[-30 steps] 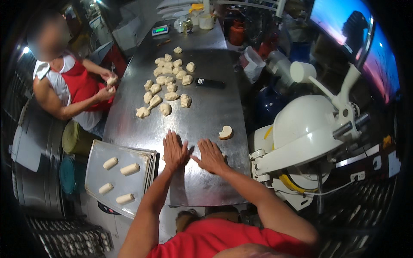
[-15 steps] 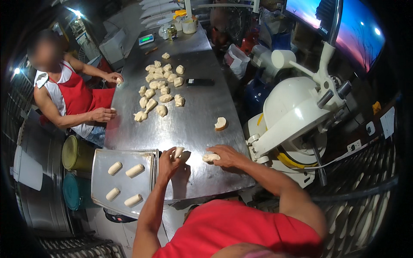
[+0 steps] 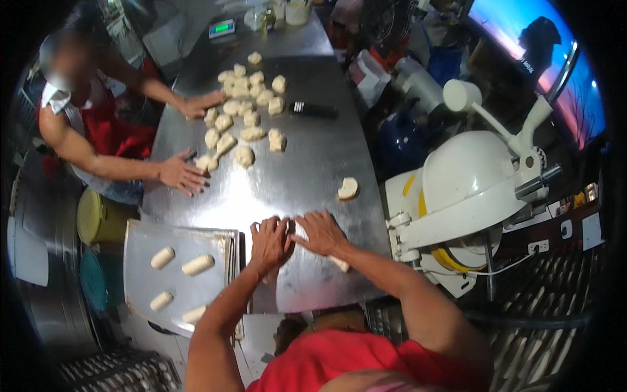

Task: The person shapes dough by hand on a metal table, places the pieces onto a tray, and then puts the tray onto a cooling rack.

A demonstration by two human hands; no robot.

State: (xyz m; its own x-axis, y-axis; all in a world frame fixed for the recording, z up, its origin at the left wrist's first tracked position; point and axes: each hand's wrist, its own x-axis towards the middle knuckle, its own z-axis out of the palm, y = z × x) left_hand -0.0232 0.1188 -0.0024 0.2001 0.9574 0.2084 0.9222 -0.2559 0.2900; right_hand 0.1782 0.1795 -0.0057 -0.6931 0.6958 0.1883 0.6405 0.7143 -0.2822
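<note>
Side by side on the metal table [image 3: 287, 287], my hands work close together near its front edge. My right hand [image 3: 321, 233] lies over a pale piece of dough [image 3: 300, 230], its fingers stretched out and pressing down. Fingertips down beside it, my left hand [image 3: 271, 244] has its fingers apart; anything under its palm is hidden. Another dough piece [image 3: 339, 263] shows by my right wrist. On the metal tray [image 3: 140, 261] at the left lie several rolled dough pieces [image 3: 198, 264], one partly covered by my left forearm.
Several dough lumps [image 3: 244, 156] cover the table's middle, with a black device [image 3: 313, 110] nearby. A bitten bread piece [image 3: 348, 188] lies right. A co-worker's hands [image 3: 183, 172] rest at the left. A white machine [image 3: 464, 170] stands right, a scale [image 3: 222, 28] at the far end.
My hands have come together, the left moving right and the right slightly left, over the dough. The co-worker's hands have moved onto the table beside the lumps. The whole view has shifted.
</note>
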